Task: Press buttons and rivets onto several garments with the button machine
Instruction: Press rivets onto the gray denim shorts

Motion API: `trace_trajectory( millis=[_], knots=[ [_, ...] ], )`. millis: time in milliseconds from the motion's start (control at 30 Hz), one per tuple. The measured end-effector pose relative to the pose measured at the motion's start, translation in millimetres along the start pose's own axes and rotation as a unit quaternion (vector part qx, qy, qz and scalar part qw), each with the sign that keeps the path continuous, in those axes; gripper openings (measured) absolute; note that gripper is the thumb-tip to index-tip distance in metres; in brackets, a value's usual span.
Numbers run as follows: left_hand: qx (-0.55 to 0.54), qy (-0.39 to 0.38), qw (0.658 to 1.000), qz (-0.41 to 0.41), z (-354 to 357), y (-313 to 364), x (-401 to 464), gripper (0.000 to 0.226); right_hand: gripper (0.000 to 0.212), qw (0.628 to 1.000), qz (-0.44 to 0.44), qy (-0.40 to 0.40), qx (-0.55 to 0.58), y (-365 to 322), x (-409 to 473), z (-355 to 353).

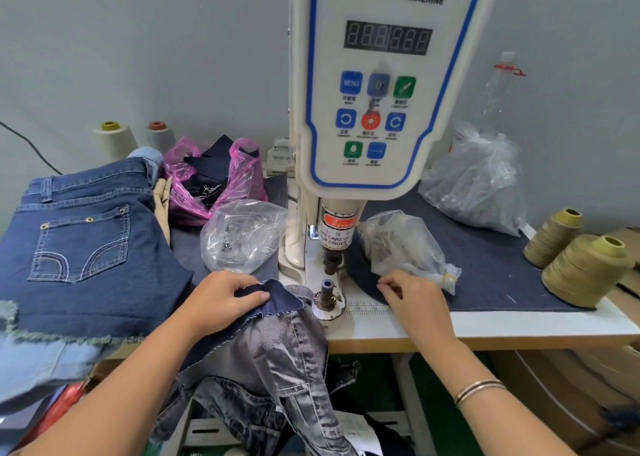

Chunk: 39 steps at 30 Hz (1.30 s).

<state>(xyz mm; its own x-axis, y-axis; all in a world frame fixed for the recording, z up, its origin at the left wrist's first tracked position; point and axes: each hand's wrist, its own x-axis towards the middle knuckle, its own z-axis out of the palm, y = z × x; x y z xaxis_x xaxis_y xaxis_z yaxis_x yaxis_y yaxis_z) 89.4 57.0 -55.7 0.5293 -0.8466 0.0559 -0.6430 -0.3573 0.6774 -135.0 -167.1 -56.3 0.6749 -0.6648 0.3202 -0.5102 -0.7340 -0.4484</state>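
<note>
The servo button machine point(388, 85) stands at the middle of the table point(519, 327), its punch above the lower die point(327, 291). A grey washed denim garment point(277, 369) hangs off the table's front edge, its dark folded edge lying just left of the die. Denim like this is likely soft, floppy and fairly heavy, so it would want holding near the edge being pressed. The left hand point(221, 300) pinches that folded edge, thumb on top. The right hand point(412, 296) rests right of the die, fingers curled; whether it pinches a button or rivet, I cannot tell.
</note>
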Motion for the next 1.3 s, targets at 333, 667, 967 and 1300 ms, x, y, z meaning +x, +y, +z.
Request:
trace_trajectory(
  millis=[333,667,967,1300],
  knots=[
    [0.001,0.009,1.0,-0.001,1,0,-1,0.028,0.018,0.988,0.076,0.005,0.136,9,5,3],
    [-0.004,0.009,1.0,-0.008,0,1,-1,0.026,0.029,0.976,0.115,0.038,0.178,9,5,-2],
    [-0.004,0.006,1.0,-0.012,0,2,0,0.029,0.013,0.997,0.048,0.065,0.006,9,-7,7],
    [-0.005,0.011,1.0,-0.004,0,2,-1,0.028,0.007,0.995,0.1,0.004,-0.003,7,-1,-2]
  ],
)
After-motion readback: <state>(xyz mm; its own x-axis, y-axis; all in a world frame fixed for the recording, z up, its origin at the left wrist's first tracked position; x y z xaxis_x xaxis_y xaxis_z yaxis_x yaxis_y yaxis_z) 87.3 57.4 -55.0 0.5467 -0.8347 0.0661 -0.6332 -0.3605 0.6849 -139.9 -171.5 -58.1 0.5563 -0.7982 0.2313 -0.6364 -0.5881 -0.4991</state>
